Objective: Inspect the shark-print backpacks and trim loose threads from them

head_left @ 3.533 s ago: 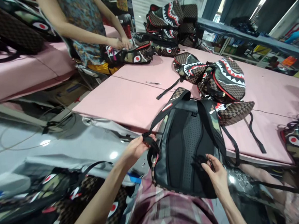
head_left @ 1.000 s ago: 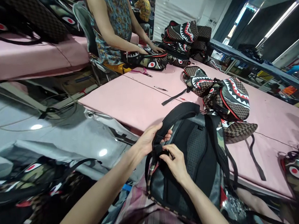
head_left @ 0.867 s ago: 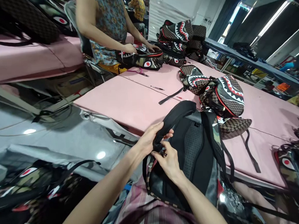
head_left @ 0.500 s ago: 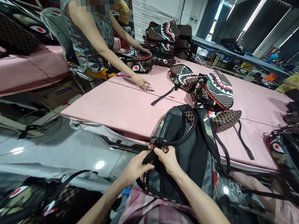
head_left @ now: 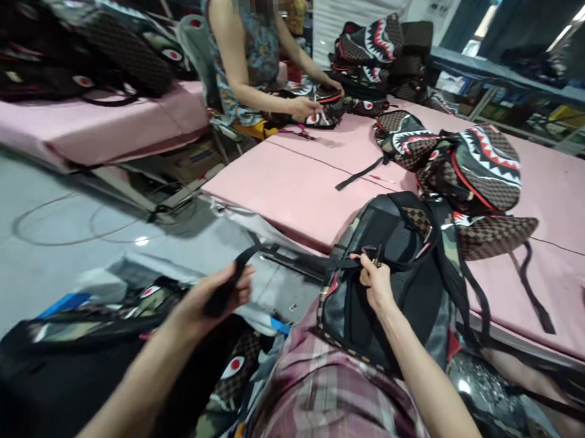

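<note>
I see my left hand (head_left: pixel 213 301) low and to the left, out over the floor. Its fingers are curled shut around the end of a black strap (head_left: pixel 255 255). The strap runs from that hand to the right, pulled out in a line, to the backpack (head_left: pixel 391 272). My left arm reaches out from the near left corner.

My right hand (head_left: pixel 374 283) is just right of the middle. It sits on the top of the backpack, with its fingertips pinched shut on a small buckle (head_left: pixel 372 257) where the strap meets the bag. My right arm comes up from the near edge, bent a little.

The backpack is dark, with its back panel facing me. It leans on my lap and on the near edge of the pink bench (head_left: pixel 290 186).

A bit farther, on the bench to the right, lie shark-mouth bags (head_left: pixel 469 166), touching my backpack.

Far off, another person (head_left: pixel 251 55) sits at the bench with both hands on another bag (head_left: pixel 322 107).
</note>
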Action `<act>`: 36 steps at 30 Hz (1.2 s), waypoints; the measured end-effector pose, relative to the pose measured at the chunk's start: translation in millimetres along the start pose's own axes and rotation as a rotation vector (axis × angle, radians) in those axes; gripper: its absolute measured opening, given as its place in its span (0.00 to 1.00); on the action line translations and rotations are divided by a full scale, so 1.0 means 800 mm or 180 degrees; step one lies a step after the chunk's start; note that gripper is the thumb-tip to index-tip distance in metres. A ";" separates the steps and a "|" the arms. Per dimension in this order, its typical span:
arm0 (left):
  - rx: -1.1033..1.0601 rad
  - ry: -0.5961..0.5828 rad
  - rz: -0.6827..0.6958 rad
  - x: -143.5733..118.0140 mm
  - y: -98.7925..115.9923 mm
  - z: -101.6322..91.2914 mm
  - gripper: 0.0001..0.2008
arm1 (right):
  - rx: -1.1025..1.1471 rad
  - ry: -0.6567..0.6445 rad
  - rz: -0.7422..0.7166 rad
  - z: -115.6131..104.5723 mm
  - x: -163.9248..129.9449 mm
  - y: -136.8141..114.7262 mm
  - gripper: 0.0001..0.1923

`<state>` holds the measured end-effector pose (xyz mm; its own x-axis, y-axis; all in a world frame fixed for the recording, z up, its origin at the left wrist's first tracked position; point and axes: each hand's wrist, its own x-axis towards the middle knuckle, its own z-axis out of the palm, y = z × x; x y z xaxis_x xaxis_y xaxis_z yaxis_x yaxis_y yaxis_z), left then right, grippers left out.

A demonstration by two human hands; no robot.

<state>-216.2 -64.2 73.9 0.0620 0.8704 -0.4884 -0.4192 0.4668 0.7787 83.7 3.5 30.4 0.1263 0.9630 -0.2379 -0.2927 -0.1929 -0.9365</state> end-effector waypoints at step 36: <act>-0.0914 -0.0540 -0.0647 0.039 -0.024 0.264 0.07 | -0.3391 0.0098 -0.1900 -0.088 -0.093 -0.093 0.09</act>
<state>-14.8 -12.8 126.8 0.3087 0.7893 -0.5307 -0.6178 0.5906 0.5191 162.5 -67.2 99.5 0.0017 0.9510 0.3091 0.7402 0.2066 -0.6398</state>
